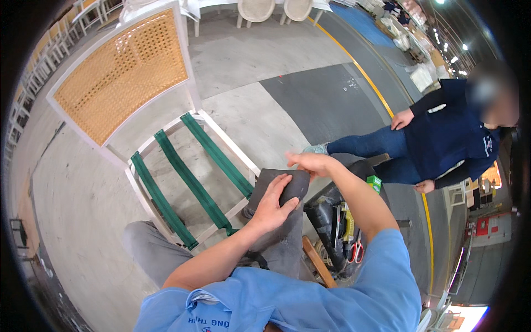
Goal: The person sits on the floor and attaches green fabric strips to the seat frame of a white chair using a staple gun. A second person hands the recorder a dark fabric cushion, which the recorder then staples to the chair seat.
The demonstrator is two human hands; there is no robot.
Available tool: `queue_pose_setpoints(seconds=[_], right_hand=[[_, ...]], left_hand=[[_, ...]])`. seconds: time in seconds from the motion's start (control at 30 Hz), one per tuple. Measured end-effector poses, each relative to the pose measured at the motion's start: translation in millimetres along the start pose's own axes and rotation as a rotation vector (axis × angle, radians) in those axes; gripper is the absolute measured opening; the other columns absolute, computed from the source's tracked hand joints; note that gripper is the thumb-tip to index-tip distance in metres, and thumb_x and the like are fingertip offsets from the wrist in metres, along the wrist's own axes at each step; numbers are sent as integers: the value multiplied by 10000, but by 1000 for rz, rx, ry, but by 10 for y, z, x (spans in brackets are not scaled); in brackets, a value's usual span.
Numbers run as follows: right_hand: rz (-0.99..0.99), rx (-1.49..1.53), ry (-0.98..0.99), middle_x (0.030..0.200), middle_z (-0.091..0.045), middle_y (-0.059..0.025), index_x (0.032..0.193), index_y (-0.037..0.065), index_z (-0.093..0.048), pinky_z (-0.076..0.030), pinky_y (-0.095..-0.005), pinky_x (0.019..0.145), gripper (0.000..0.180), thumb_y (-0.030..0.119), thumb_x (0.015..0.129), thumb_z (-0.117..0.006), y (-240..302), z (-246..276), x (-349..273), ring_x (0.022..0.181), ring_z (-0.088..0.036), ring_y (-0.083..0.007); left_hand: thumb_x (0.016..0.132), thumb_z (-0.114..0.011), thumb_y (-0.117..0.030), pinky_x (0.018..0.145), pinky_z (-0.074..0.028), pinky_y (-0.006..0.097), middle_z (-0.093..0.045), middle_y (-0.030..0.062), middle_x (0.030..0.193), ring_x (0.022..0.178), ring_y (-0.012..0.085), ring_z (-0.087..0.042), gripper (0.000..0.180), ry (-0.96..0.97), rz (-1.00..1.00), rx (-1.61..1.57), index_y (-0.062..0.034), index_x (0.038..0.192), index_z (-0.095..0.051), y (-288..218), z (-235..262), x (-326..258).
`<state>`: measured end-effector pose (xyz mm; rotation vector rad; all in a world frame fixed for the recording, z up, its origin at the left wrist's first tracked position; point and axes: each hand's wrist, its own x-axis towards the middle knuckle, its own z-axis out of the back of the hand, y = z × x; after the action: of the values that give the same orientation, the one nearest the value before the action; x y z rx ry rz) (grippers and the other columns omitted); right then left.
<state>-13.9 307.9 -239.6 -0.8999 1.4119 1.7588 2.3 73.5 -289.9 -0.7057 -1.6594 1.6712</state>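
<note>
My left hand (271, 206) is closed on a dark grey flat pad (273, 176), its kind unclear, held above my knee. My right hand (311, 164) is just beyond the pad's right edge, fingers stretched out and apart; its lower fingers are partly hidden by the pad. Left of the hands stands a white chair frame (224, 143) with a woven cane back (123, 74). Three green webbing straps (191, 181) run across its seat opening, and one has a loose end near my left forearm.
A black tool bag (322, 213) lies at my right, with a yellow-bodied tool (348, 226), red-handled scissors (358, 253) and a green box (374, 183) by it. A wooden bar (318, 260) lies beside it. A co-worker (442, 133) stands at right. White chairs (255, 10) stand behind.
</note>
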Motion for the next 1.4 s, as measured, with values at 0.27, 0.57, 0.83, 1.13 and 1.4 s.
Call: queue_pose_setpoints(seconds=[0.27,0.57,0.83,1.13,1.4], right_hand=[[-108,-281,223,1093,-730,-162,1158,-54,-686,-584,-368,814,519,397,919,-777,68,-210,338,962,-703,-230],[332,207,-47,1097,-721,-147,1257,-74,-641,-581,-355,840,527,222,866,-834,-501,-399,-251,949,-706,-219],[964,487,-15,1284,-662,-61,1401,-1,-547,-492,-331,1027,625,24,840,-820,-248,-711,-439,1154,-628,-171],[917,270,-67,1271,-667,-34,1381,71,-566,-474,-354,1065,629,-82,814,-790,-579,-732,176,1206,-604,-170],[817,-64,-155,1331,-633,-57,1422,100,-544,-419,-388,1133,681,16,806,-822,-648,-675,290,1288,-565,-224]], left_hand=[[1040,-529,-251,1248,-236,403,-382,168,1613,1530,290,-302,501,90,-24,-4,-12,1480,-515,111,-58,-78],[982,-632,-65,1065,-456,362,-669,125,1289,1245,200,-601,356,-233,-3,-412,-16,1335,-626,80,153,-321],[777,-911,-130,1125,-425,380,-549,121,1435,1343,213,-515,1010,-94,56,-517,-11,1582,-313,-679,1236,42],[812,-872,-65,1056,-485,340,-644,86,1332,1212,174,-610,741,-5,92,-218,5,1452,-505,-276,1031,-41],[832,-826,-13,1033,-495,318,-673,80,1277,1181,161,-629,591,-190,117,-184,4,1363,-566,146,747,-221]])
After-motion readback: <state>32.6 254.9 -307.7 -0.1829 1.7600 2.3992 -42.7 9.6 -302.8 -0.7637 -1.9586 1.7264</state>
